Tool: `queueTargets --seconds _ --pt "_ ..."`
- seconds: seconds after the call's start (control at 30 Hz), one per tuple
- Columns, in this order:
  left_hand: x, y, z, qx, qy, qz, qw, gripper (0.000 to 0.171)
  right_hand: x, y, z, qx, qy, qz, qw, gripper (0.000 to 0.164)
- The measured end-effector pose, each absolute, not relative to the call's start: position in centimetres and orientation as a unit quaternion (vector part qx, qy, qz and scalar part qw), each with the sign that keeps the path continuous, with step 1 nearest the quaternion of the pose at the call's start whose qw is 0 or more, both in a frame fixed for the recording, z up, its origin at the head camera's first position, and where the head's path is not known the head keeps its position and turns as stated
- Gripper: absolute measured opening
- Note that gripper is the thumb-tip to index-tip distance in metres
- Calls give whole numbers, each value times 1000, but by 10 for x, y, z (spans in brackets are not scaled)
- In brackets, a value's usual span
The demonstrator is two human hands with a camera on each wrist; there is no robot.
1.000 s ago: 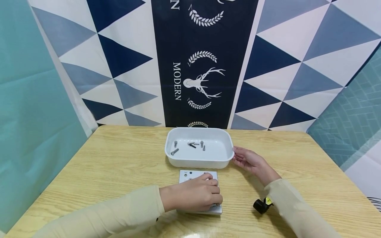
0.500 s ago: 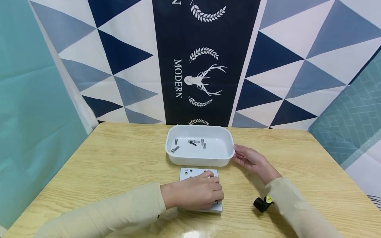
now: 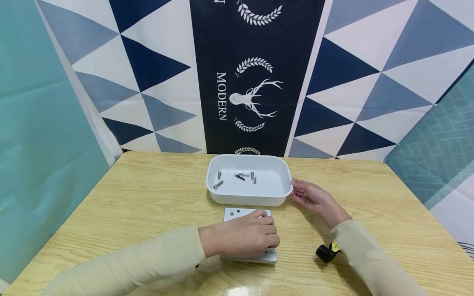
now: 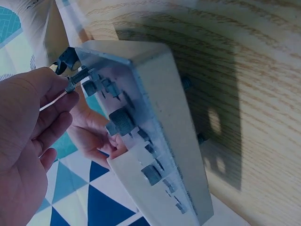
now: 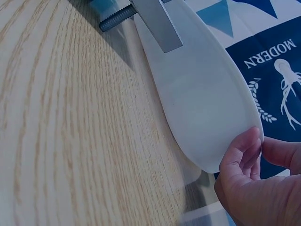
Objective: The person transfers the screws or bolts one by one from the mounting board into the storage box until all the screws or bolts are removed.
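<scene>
My left hand (image 3: 244, 238) is over a silver metal plate (image 3: 249, 260) that has holes in it. In the left wrist view its thumb and finger pinch a small screw (image 4: 77, 77) near one end of the plate. Several screws stand in the plate; a thick one (image 4: 121, 121) is near its middle. Seen from the right wrist, a threaded screw end (image 5: 116, 19) sticks out below the plate. My right hand (image 3: 312, 199) holds the right end of a white tray (image 3: 248, 200), thumb at its rim and fingers against the outer wall.
Inside the tray lie several loose screws, among them a longer one (image 3: 218, 185) and a black one (image 3: 241, 177). A black object with a yellow label (image 3: 326, 253) is beside my right sleeve. A patterned cloth (image 3: 163, 82) hangs behind the wooden table (image 3: 155, 185).
The head view has tilted slightly, so everything sits a little higher. My left hand has shifted its fingers a little over the plate. My right hand keeps its hold on the tray.
</scene>
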State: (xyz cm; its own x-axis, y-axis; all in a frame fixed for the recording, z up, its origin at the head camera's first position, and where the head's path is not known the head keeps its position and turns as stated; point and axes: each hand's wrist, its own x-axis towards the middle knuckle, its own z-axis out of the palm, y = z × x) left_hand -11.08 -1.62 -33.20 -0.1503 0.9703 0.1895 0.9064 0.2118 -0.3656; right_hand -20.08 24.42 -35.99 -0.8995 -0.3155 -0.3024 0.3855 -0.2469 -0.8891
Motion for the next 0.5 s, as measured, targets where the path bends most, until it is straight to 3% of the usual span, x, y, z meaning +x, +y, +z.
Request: queueTargets --seconds 0.5 --pt "-113 -20 -320 -627 -759 40 173 8 -200 245 -358 32 565 -793 225 13"
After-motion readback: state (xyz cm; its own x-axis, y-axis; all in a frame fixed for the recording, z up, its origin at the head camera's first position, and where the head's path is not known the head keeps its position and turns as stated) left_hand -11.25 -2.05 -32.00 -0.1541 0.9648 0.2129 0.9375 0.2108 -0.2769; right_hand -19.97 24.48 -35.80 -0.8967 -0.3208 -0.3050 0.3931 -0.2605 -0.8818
